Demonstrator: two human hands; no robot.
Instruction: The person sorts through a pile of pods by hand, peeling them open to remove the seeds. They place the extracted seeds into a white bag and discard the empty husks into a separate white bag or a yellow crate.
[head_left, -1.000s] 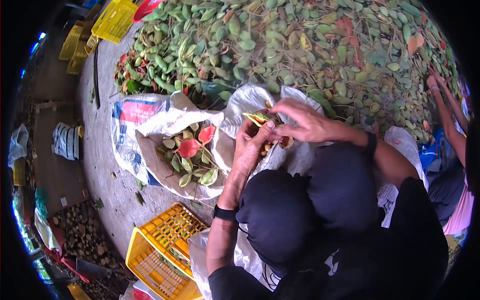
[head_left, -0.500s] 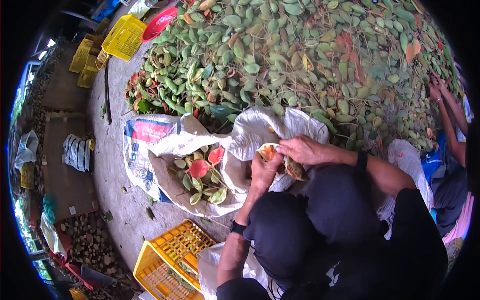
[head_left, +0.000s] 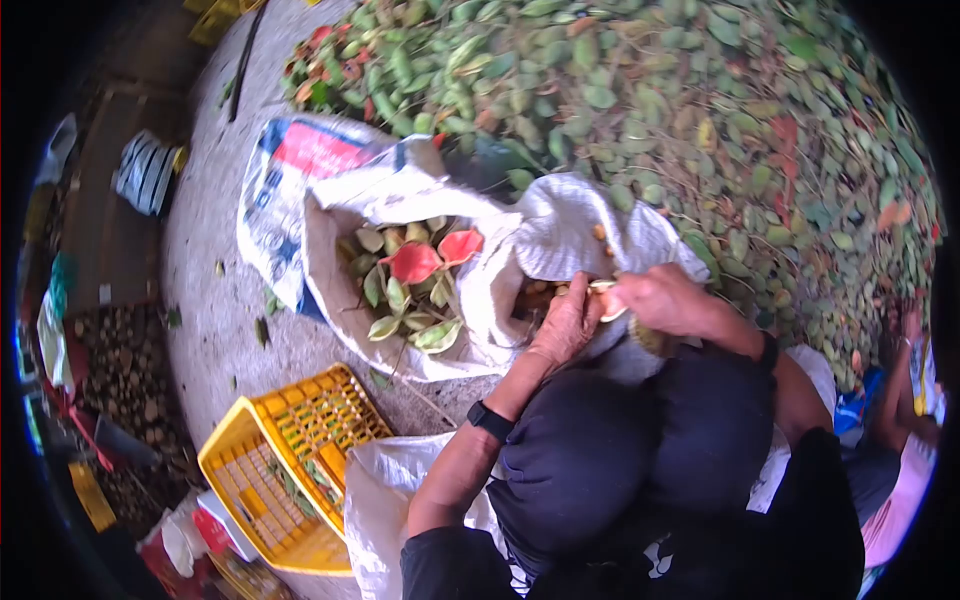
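My left hand (head_left: 570, 322) and my right hand (head_left: 663, 300) meet over the mouth of a white woven sack (head_left: 565, 235) in front of my knees. Between them is a split seed pod (head_left: 608, 301) with a pale inner rim, gripped by the fingers of both hands. A brownish-green piece of husk (head_left: 650, 338) hangs under my right hand. Orange-brown seeds (head_left: 540, 292) show inside the sack, partly behind my left fingers. Just left stands another open sack (head_left: 335, 300) holding opened green husks and red-lined husks (head_left: 412, 264).
A large heap of green pods (head_left: 640, 110) spreads across the floor ahead. A yellow crate (head_left: 300, 430) lies tipped at lower left beside a white plastic bag (head_left: 385, 485). At far right, another person's arm (head_left: 898, 385) reaches by the heap. Cut logs (head_left: 120, 370) are stacked at left.
My view has shifted, so the heap and sacks appear displaced. Both hands have lowered the pod closer to the sack's mouth, and my left fingers now lie at its near-left side.
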